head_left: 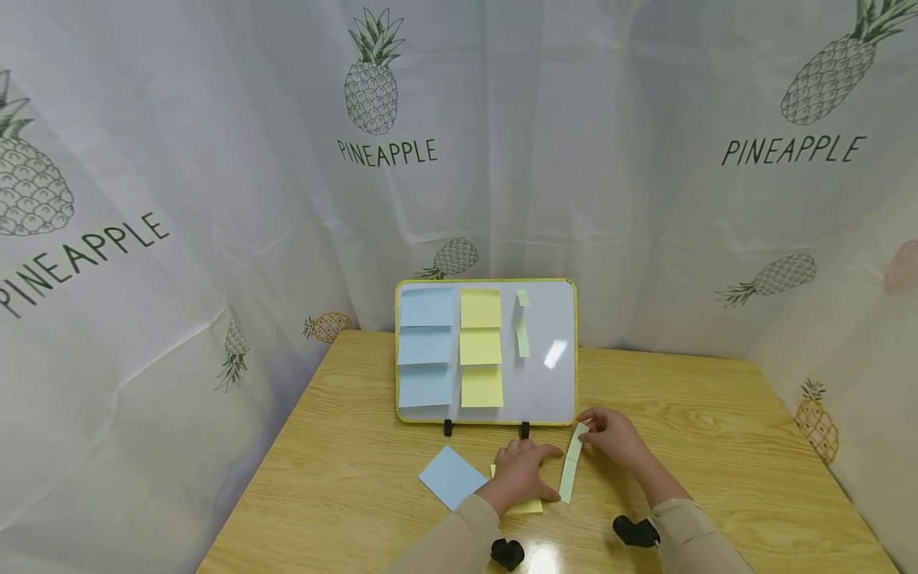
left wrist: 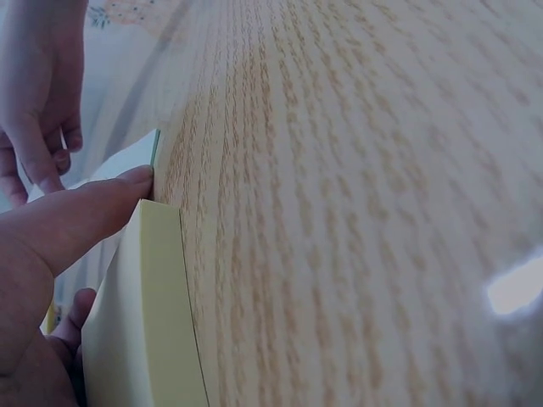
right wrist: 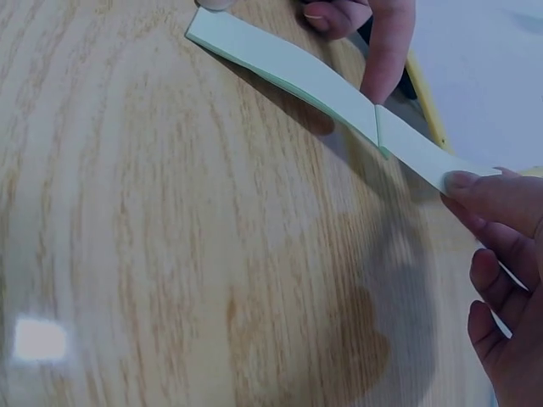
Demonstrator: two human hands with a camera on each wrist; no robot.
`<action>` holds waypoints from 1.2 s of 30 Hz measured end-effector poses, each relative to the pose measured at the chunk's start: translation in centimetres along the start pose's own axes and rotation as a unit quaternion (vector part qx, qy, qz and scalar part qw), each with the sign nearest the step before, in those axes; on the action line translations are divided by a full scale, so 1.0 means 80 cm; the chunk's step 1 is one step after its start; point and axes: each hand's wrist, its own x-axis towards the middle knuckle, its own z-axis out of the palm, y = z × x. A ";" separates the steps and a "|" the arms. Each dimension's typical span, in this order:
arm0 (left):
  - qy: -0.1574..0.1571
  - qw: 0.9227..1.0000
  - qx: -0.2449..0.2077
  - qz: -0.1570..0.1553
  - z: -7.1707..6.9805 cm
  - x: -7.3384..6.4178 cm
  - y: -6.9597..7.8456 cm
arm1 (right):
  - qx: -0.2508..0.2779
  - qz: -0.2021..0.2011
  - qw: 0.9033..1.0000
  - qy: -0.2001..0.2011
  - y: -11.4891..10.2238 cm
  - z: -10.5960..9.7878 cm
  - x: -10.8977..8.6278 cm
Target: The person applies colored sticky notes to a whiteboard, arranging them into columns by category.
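Note:
My right hand point(head_left: 617, 437) pinches the far end of a pale green sticky note point(right wrist: 416, 142) between thumb and fingers. That strip runs past the far end of a narrow green note pad point(right wrist: 288, 69) and joins or overlaps it at a crosswise edge. My left hand point(head_left: 522, 474) spreads thumb and forefinger along the pad; its thumb point(left wrist: 102, 203) presses the near end and its forefinger point(right wrist: 390, 51) touches the edge near that join. Under the left hand lies a yellow sticky pad point(left wrist: 161, 297), partly hidden. Left of it lies a blue note pad point(head_left: 448, 476).
A yellow-framed whiteboard point(head_left: 548, 391) stands behind on black feet point(head_left: 448, 428). It bears columns of blue notes point(head_left: 426, 307), yellow notes point(head_left: 480, 308) and two small green notes point(head_left: 522, 341). Black wrist devices point(head_left: 636, 532) sit near both sleeves. A pineapple-print curtain point(head_left: 559, 159) hangs behind the wooden table point(head_left: 681, 414).

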 end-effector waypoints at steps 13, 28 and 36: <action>0.002 1.000 0.000 0.002 -0.002 0.000 0.002 | 0.015 -0.006 1.000 0.007 -0.009 -0.006 0.005; 0.000 1.000 -0.011 0.004 -0.001 0.000 0.000 | 0.004 -0.003 0.999 0.034 -0.019 -0.018 0.009; 0.000 1.000 -0.007 0.002 -0.003 -0.002 0.002 | 0.019 0.000 0.999 0.043 -0.035 -0.024 0.002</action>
